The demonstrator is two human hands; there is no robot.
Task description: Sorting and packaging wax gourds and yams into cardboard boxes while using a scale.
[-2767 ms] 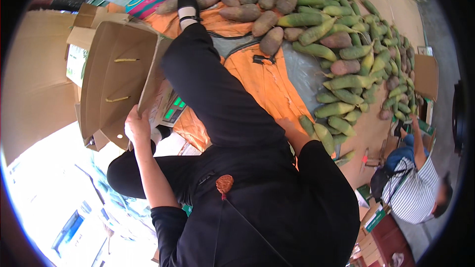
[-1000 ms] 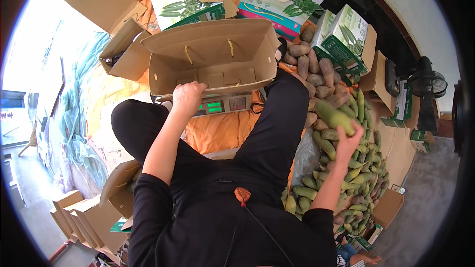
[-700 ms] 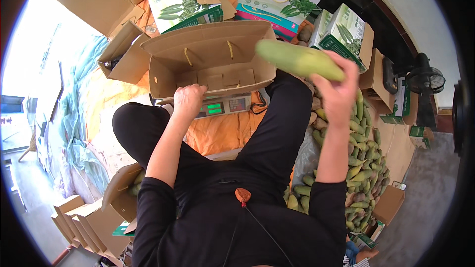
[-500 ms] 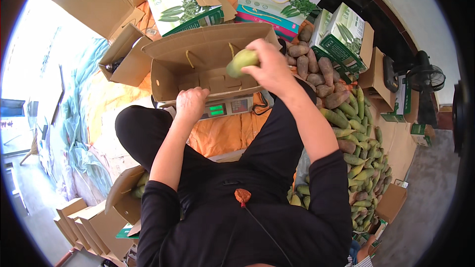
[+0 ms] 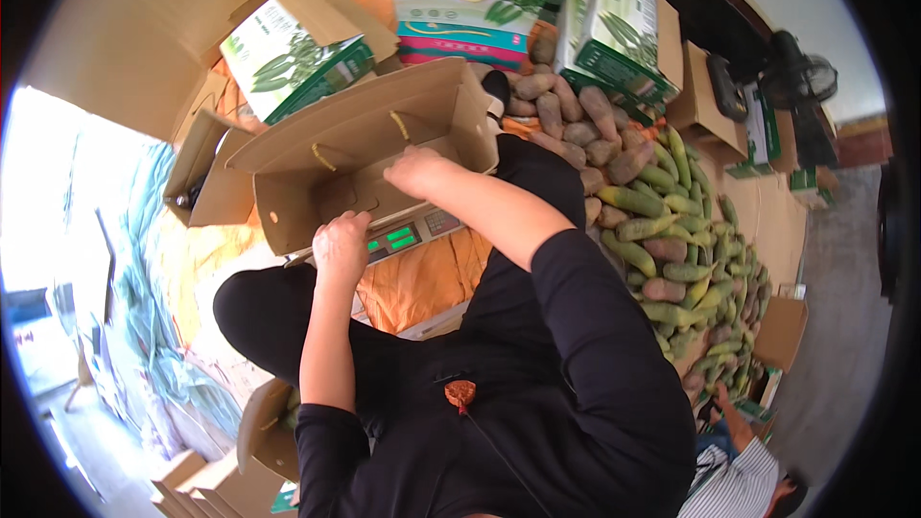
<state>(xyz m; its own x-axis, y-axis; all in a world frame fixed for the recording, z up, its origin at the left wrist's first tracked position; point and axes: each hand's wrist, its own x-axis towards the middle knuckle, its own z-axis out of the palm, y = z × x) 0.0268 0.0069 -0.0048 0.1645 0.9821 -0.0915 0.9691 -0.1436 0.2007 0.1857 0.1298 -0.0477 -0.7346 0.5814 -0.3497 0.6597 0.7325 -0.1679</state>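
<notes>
An open brown cardboard gift box (image 5: 355, 115) with yellow cord handles rests on a digital scale (image 5: 413, 232) between my legs. My left hand (image 5: 342, 247) is closed over the box's near edge, fingers curled on the rim. Inside the box, near its front wall, my right hand (image 5: 422, 173) reaches down with bent fingers. What lies under those fingers is hidden, and the green radish it carried before does not show. Loose green radishes (image 5: 662, 230) are heaped to my right. Reddish-brown, earth-coloured roots (image 5: 576, 125) lie beyond the box's right end.
Printed green-and-white boxes (image 5: 297, 58) stand behind the open box, more (image 5: 624, 34) at the far right. A small brown carton (image 5: 206, 168) sits to its left. A black fan (image 5: 806, 77) stands at right. Another person's arm (image 5: 739, 427) shows lower right. Orange sheeting (image 5: 422, 278) covers the floor.
My right hand has moved down and left into the box with the green radish, which has gone out of sight. My left hand stays on the near rim. The view has turned.
</notes>
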